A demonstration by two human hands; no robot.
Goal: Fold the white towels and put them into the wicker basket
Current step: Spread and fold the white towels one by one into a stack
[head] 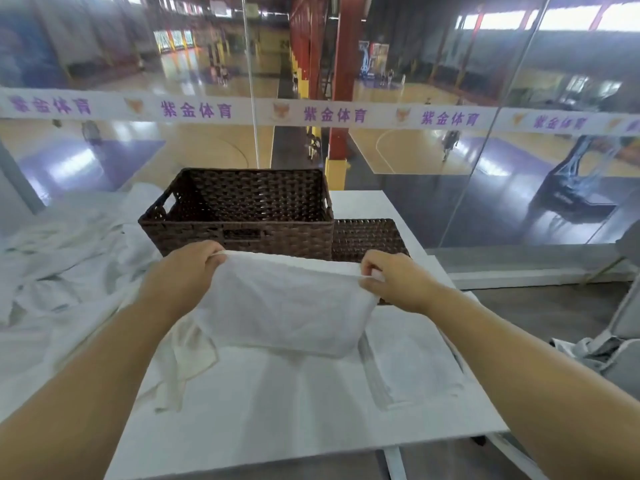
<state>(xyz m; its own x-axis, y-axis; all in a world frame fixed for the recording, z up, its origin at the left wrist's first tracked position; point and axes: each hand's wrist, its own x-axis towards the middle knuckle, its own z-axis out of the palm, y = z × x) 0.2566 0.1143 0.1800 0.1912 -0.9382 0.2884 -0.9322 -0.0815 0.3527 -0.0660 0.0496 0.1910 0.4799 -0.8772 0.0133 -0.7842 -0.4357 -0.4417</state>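
Note:
A white towel (287, 306) hangs doubled over, lifted above the white table (277, 410). My left hand (183, 271) grips its upper left corner and my right hand (394, 280) pinches its upper right corner, stretching the top edge taut. Just behind the towel stands the dark brown wicker basket (242, 233), which looks empty inside. A folded white towel (412, 362) lies flat on the table at the right. A heap of unfolded white towels (69, 265) lies at the left.
The wicker lid (367, 237) lies flat to the right of the basket. A glass wall (450, 168) stands directly behind the table. A grey bag (606, 348) sits beyond the table's right edge. One loose towel end (187, 358) trails under my left forearm.

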